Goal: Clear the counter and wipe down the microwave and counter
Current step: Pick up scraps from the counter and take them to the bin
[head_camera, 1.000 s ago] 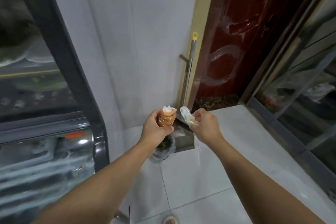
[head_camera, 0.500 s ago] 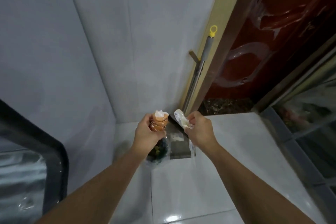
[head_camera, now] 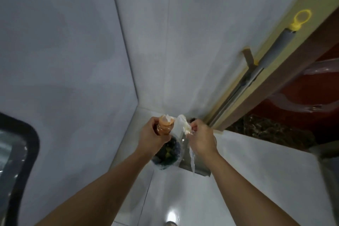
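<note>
Now left hand [head_camera: 152, 135] gripping orange cup stack [head_camera: 166, 125], right hand [head_camera: 200, 138] pinching crumpled plastic wrapper [head_camera: 183, 124]; both hanging directly over lined waste bin [head_camera: 167, 153] in floor corner, likely for dropping counter rubbish in.

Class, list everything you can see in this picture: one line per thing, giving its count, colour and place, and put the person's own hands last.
Cups: one stack, orange-brown, white scrap on top, gripped in left hand.
Wrapper: one, clear and whitish, pinched by right hand, a strip hanging down.
Bin: one, dark, lined with clear bag, on floor in corner below the hands.
Dustpan: one, grey metal, on floor right of bin.
Handle: one, grey with yellow loop, leaning at door frame.
Door: one, dark red, right.
Walls: two, white tiled.
Left hand: one, centre.
Right hand: one, centre.
</note>
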Demonstrator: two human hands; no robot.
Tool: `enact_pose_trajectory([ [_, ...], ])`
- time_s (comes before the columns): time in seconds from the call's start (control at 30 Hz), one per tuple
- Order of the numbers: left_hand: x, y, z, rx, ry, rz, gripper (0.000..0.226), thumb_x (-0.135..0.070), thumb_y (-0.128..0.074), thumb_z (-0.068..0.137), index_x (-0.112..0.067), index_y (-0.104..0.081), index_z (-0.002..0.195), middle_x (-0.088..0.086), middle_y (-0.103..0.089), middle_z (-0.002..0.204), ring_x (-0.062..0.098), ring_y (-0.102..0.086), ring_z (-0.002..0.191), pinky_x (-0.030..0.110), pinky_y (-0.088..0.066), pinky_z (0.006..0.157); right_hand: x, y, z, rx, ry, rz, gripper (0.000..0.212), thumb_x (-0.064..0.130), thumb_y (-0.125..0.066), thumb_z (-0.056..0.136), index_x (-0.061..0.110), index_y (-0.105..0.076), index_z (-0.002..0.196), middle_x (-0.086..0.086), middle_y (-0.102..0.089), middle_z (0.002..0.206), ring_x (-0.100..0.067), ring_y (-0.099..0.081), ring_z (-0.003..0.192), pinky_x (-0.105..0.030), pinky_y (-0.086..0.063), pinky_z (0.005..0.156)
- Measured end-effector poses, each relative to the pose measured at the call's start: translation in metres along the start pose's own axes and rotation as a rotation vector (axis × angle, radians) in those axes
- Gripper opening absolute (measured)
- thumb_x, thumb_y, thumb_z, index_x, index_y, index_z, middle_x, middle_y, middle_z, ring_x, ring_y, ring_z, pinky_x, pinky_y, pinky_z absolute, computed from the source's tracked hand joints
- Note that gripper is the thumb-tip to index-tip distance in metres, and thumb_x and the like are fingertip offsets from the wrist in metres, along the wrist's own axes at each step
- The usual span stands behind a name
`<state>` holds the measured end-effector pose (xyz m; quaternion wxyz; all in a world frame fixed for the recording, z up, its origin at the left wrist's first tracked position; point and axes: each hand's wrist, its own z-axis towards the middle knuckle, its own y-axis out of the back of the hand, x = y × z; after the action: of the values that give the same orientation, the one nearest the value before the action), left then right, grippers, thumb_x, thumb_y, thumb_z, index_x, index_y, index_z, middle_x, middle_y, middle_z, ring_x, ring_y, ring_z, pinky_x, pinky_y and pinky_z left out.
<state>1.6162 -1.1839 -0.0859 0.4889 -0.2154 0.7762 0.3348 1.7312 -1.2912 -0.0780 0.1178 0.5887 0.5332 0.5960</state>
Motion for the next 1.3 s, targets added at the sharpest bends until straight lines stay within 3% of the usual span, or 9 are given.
enact_pose_trajectory([
  [0.1,0.028,-0.023,0.022,-0.029,0.025,0.003,0.046,-0.003,-0.077,0.064,-0.014,-0.057,0.104,0.005,-0.066,0.099,0.026,-0.063,0.095,0.05,-0.051,0.087,-0.023,-0.024,0.027,-0.017,0.022,-0.013,0.008,0.018,-0.064,0.085,0.017,-0.061,0.092,0.001,-0.065,0.091,-0.013,-0.048,0.073,-0.016,-0.027,0.055],
  [0.27,0.096,-0.056,0.059,-0.043,0.051,0.0,0.048,-0.002,-0.078,0.064,-0.014,-0.057,0.106,0.004,-0.066,0.101,0.023,-0.062,0.096,0.047,-0.05,0.09,-0.061,-0.087,0.067,0.02,0.044,0.118,0.009,0.007,-0.063,0.082,0.011,-0.056,0.087,-0.007,-0.064,0.093,-0.021,-0.057,0.083,-0.032,-0.048,0.07],
  [0.47,0.193,-0.087,0.094,-0.081,0.095,-0.002,0.047,-0.004,-0.076,0.066,-0.022,-0.056,0.104,-0.003,-0.064,0.099,0.018,-0.061,0.094,0.042,-0.052,0.09,-0.116,-0.179,0.104,0.003,0.034,0.156,0.017,0.005,-0.065,0.079,0.015,-0.053,0.085,-0.005,-0.062,0.093,-0.022,-0.058,0.085,-0.038,-0.051,0.076],
  [0.73,0.32,-0.122,0.145,-0.102,0.114,0.011,0.049,-0.001,-0.073,0.066,-0.02,-0.057,0.108,-0.001,-0.064,0.101,0.019,-0.061,0.096,0.038,-0.051,0.09,-0.187,-0.305,0.152,0.012,0.014,0.211,0.018,0.005,-0.06,0.084,0.018,-0.048,0.087,-0.003,-0.057,0.092,-0.017,-0.053,0.079,-0.019,-0.035,0.055],
  [0.83,0.35,-0.137,0.159,-0.093,0.097,0.028,0.052,0.001,-0.072,0.067,-0.021,-0.058,0.112,-0.004,-0.063,0.101,0.018,-0.06,0.098,0.036,-0.051,0.09,-0.209,-0.335,0.162,0.035,0.003,0.22,0.017,0.003,-0.059,0.083,0.017,-0.049,0.087,-0.004,-0.055,0.093,-0.017,-0.052,0.08,-0.018,-0.034,0.055],
  [0.9,0.366,-0.146,0.167,-0.088,0.096,0.051,0.053,-0.003,-0.074,0.068,-0.022,-0.057,0.114,-0.006,-0.062,0.102,0.018,-0.059,0.1,0.035,-0.05,0.092,-0.223,-0.35,0.167,0.076,-0.002,0.203,0.019,0.002,-0.058,0.082,0.016,-0.048,0.089,-0.004,-0.055,0.097,-0.019,-0.052,0.087,-0.02,-0.038,0.061],
  [1.03,0.39,-0.155,0.176,0.004,0.121,0.093,0.065,-0.009,-0.077,0.068,-0.017,-0.051,0.126,0.001,-0.061,0.12,0.02,-0.055,0.115,0.037,-0.044,0.1,-0.244,-0.363,0.172,0.193,-0.054,0.16,0.038,-0.002,-0.056,0.083,0.014,-0.047,0.117,-0.007,-0.048,0.127,-0.021,-0.048,0.116,-0.028,-0.044,0.092],
  [1.17,0.394,-0.156,0.17,0.026,0.181,0.106,0.075,-0.004,-0.075,0.069,-0.013,-0.042,0.136,0.004,-0.051,0.136,0.021,-0.046,0.126,0.04,-0.038,0.108,-0.253,-0.357,0.167,0.218,-0.096,0.152,0.045,-0.005,-0.054,0.082,0.015,-0.045,0.121,-0.009,-0.045,0.131,-0.023,-0.049,0.116,-0.034,-0.045,0.099],
  [1.3,0.372,-0.144,0.157,0.05,0.199,0.097,0.072,0.001,-0.072,0.072,-0.013,-0.042,0.136,0.006,-0.05,0.136,0.02,-0.046,0.126,0.037,-0.037,0.108,-0.242,-0.338,0.154,0.251,-0.103,0.127,0.052,-0.004,-0.059,0.078,0.017,-0.044,0.124,-0.009,-0.044,0.133,-0.024,-0.049,0.117,-0.033,-0.044,0.099],
])
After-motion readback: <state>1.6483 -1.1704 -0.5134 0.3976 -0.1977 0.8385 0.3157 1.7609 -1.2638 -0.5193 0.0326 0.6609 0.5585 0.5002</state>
